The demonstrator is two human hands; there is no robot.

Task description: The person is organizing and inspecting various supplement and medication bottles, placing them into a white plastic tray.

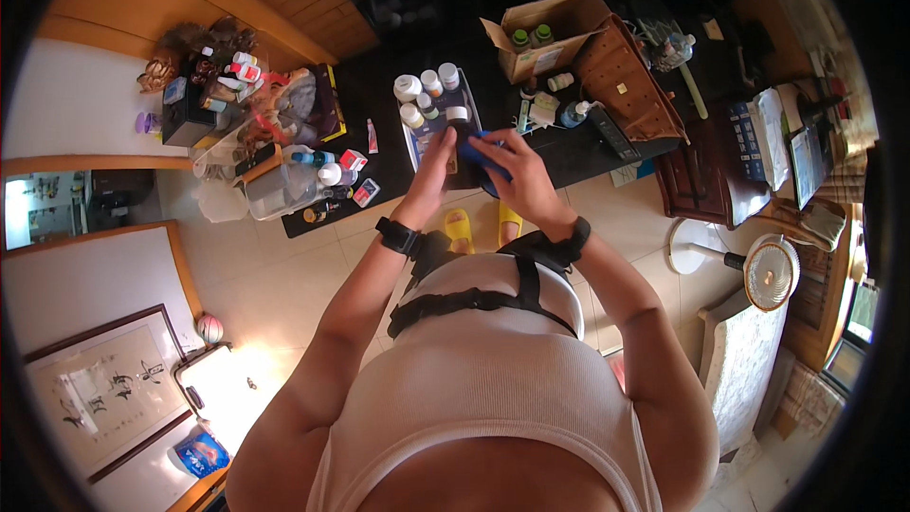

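In the middle, over the dark table, my left hand (434,171) is closed at the side of a dark bottle with a white cap (457,114); its far fingers are hidden. My right hand (521,171) grips a blue cloth (485,154) against the bottle's other side. Just beyond my left hand lies a tray (411,144) with a pale rim. Several white bottles (448,76) stand upright on its far part.
An open cardboard box (523,64) holding green-capped bottles is at the far right, beside a brown box-like panel (630,85). On the left, a clear plastic bin (275,192) and small packages crowd the table (379,192). A fan (770,272) stands to the right.
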